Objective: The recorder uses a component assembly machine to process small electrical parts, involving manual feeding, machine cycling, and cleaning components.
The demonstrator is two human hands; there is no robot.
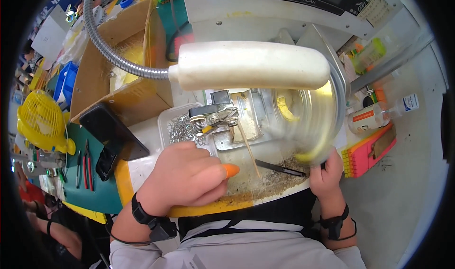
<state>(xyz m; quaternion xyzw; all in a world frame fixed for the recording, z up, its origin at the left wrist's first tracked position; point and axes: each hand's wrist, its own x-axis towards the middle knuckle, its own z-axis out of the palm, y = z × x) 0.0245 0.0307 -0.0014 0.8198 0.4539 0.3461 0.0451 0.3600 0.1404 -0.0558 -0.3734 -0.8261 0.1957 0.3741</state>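
My left hand (189, 176) is closed, its fingers curled under. An orange finger cot (231, 170) covers one fingertip, and whatever the fingers may hold is hidden. It is at the near edge of a clear plastic box of small metal parts (180, 129). Beyond it stands a metal clamp fixture (213, 117) with a spring and a black-topped lever. A thin wooden stick (249, 148) leans from it toward me. My right hand (326, 176) is closed at the lower rim of a motion-blurred round wheel (327, 122). A small dark piece shows at its fingers.
A white lamp (251, 65) on a metal gooseneck hangs over the work. A black pen-like tool (280, 168) lies near the table edge. To the left are a phone (113, 131), a cardboard box (118, 93), pliers (87, 167) and a yellow fan (42, 122). Bottles (369, 119) stand right.
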